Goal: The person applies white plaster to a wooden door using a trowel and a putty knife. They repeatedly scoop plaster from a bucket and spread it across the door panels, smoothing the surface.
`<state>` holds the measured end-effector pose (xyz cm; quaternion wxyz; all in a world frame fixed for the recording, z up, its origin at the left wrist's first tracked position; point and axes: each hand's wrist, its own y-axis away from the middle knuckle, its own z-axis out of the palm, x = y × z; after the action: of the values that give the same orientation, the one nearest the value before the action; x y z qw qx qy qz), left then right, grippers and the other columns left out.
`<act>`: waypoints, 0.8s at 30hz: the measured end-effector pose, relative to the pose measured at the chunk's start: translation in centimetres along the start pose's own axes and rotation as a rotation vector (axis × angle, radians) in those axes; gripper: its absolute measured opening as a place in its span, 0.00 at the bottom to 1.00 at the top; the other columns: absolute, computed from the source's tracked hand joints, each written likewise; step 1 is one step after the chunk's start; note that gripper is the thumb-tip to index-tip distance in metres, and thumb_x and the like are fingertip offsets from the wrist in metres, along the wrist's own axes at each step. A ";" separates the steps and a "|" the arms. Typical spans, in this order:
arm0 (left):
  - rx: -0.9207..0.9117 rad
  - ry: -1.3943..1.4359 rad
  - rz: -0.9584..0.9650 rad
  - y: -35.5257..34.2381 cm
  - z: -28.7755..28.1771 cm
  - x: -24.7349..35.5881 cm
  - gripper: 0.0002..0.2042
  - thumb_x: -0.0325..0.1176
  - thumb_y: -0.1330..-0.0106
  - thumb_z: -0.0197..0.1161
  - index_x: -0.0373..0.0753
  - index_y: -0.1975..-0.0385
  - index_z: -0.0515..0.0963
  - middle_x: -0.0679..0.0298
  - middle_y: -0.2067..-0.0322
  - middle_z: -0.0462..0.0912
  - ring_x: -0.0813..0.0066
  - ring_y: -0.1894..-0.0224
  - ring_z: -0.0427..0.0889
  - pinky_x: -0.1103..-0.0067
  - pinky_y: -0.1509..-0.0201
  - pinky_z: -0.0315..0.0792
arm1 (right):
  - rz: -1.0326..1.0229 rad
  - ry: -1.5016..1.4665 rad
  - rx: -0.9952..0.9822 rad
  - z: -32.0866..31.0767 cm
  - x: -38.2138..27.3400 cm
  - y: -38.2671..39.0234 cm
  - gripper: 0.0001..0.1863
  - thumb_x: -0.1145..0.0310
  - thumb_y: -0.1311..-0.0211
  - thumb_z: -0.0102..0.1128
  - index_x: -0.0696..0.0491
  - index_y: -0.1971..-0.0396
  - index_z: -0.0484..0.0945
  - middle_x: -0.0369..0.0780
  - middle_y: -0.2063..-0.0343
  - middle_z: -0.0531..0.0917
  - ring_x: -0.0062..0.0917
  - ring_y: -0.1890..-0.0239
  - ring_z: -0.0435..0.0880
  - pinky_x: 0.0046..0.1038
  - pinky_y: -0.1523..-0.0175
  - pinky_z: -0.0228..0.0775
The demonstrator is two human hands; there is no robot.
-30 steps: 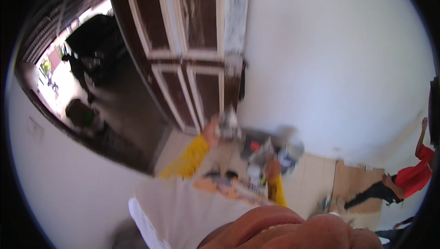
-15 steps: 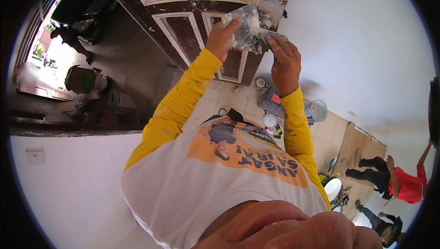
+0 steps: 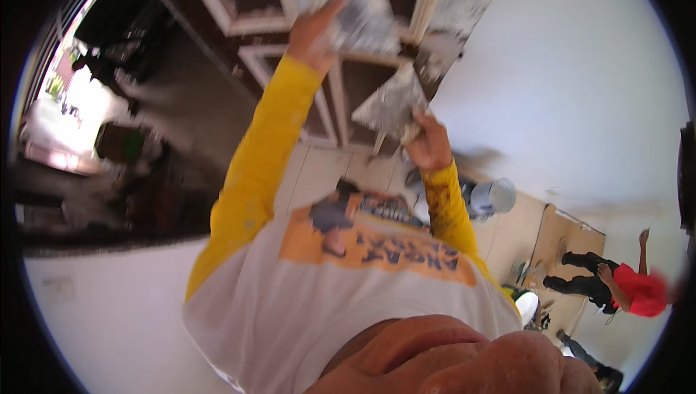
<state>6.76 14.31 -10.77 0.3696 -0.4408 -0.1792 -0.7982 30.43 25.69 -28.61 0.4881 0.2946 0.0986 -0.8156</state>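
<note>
Raised to the upper middle, my left hand [image 3: 310, 37] grips a flat square metal plate [image 3: 366, 13] smeared with whitish putty, its thumb lying over the near edge. Lower and to the right, my right hand [image 3: 431, 144] is closed on a broad putty knife [image 3: 395, 104], whose flared blade is coated with grey-white filler. The two tools are apart. Behind both is a dark brown panelled door [image 3: 362, 86] with pale, patchy mouldings. Motion smears the plate and left fingers somewhat. Whether the plate touches the door I cannot tell.
A white wall [image 3: 565, 68] runs along the right. On the tiled floor stands a grey bucket [image 3: 494, 197], near brown sheeting [image 3: 554, 242]. A person in red [image 3: 638, 291] and another person [image 3: 602, 365] are at far right. Left, a doorway shows a dark vehicle [image 3: 123, 10].
My hands have separated: the left with the plate rose up and left, the right with the putty knife dropped lower. The knife came away from the plate, and its blade now shows broadly. The view shifted slightly.
</note>
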 end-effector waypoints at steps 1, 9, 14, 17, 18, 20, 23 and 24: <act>-0.159 0.226 -0.011 -0.9 -2.6 -1.4 0.21 0.31 0.29 0.58 0.34 0.37 0.72 0.58 0.39 0.77 0.63 0.38 0.77 0.72 0.31 0.67 | -0.076 0.096 -0.018 -1.5 -1.8 -1.4 0.28 0.81 0.41 0.57 0.62 0.38 0.69 0.49 0.45 0.78 0.41 0.41 0.77 0.41 0.34 0.68; 0.070 0.329 -0.313 4.4 -15.7 -10.7 0.18 0.40 0.28 0.59 0.42 0.43 0.76 0.63 0.50 0.84 0.69 0.48 0.84 0.66 0.47 0.79 | -1.164 1.406 0.202 23.5 -30.8 3.1 0.22 0.70 0.32 0.59 0.61 0.41 0.75 0.44 0.50 0.83 0.23 0.55 0.83 0.24 0.50 0.76; 0.056 0.432 -0.281 6.1 -19.9 -13.4 0.16 0.41 0.29 0.59 0.43 0.46 0.78 0.63 0.53 0.86 0.69 0.55 0.87 0.62 0.58 0.84 | -2.648 2.342 0.033 39.4 -46.3 -0.5 0.29 0.83 0.42 0.55 0.44 0.41 0.79 0.36 0.48 0.84 0.35 0.57 0.78 0.31 0.46 0.71; -0.034 0.574 -0.161 5.2 -19.3 -14.1 0.16 0.38 0.31 0.60 0.42 0.45 0.78 0.61 0.53 0.86 0.65 0.53 0.87 0.63 0.55 0.85 | -2.774 2.628 0.061 44.3 -51.8 -2.8 0.28 0.79 0.47 0.56 0.39 0.46 0.81 0.30 0.44 0.82 0.31 0.45 0.76 0.39 0.39 0.66; -0.013 0.578 -0.122 4.8 -17.9 -14.0 0.17 0.37 0.31 0.60 0.41 0.44 0.77 0.60 0.52 0.86 0.63 0.52 0.87 0.61 0.52 0.84 | -2.774 2.649 0.009 45.3 -52.9 -3.4 0.29 0.79 0.47 0.56 0.39 0.45 0.81 0.30 0.44 0.81 0.31 0.45 0.75 0.39 0.38 0.66; -0.003 0.581 -0.090 4.1 -15.3 -14.0 0.19 0.35 0.33 0.61 0.40 0.43 0.76 0.59 0.51 0.86 0.61 0.50 0.86 0.60 0.48 0.83 | -2.748 2.708 -0.058 46.6 -54.5 -4.6 0.30 0.79 0.48 0.56 0.39 0.44 0.80 0.30 0.43 0.80 0.31 0.44 0.75 0.39 0.37 0.66; 0.016 0.573 -0.078 4.5 -12.8 -14.1 0.19 0.35 0.33 0.61 0.39 0.43 0.77 0.59 0.51 0.86 0.61 0.51 0.86 0.62 0.47 0.83 | -2.757 2.724 -0.132 47.6 -55.6 -6.9 0.33 0.79 0.49 0.56 0.39 0.41 0.77 0.31 0.42 0.79 0.32 0.43 0.75 0.40 0.36 0.65; 0.037 0.581 -0.069 4.5 -12.1 -14.4 0.18 0.35 0.32 0.60 0.39 0.44 0.77 0.59 0.52 0.86 0.61 0.52 0.87 0.63 0.48 0.83 | -2.811 2.699 -0.174 48.1 -55.7 -7.7 0.34 0.80 0.50 0.56 0.39 0.40 0.77 0.32 0.41 0.79 0.32 0.43 0.75 0.40 0.36 0.65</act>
<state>8.05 10.14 -29.65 0.3859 -0.1805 -0.0953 -0.8997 24.84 49.09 41.37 0.7780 -0.3288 -0.5081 -0.1689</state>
